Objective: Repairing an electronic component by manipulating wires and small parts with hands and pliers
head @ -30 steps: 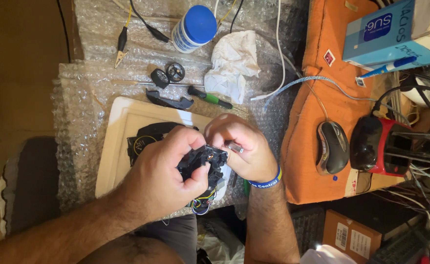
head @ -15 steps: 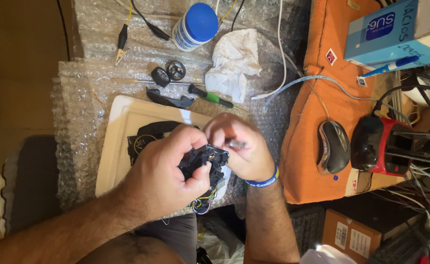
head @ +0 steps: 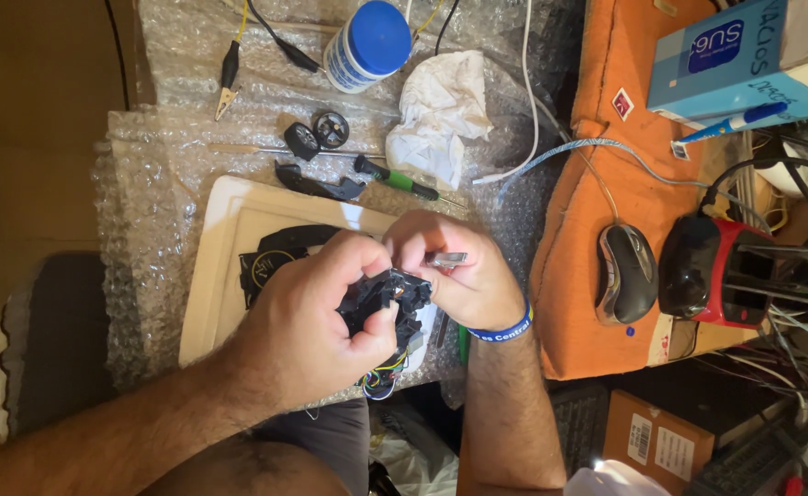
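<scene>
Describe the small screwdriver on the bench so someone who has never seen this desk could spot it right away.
Start at the sheet of bubble wrap covering the bench, then find the crumpled white tissue below the blue-capped canister. The screwdriver lies at the tissue's lower left edge, the only tool with a bright green shaft and a black grip.

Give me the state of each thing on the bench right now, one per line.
Left hand: gripping the black part.
Right hand: pinching a small metal tool at the black part.
Blue-capped canister: capped, lying on its side.
Green screwdriver: lying loose on the bubble wrap.
White tissue: crumpled.
Computer mouse: untouched on the orange cloth.
White tray: flat under the hands.
</scene>
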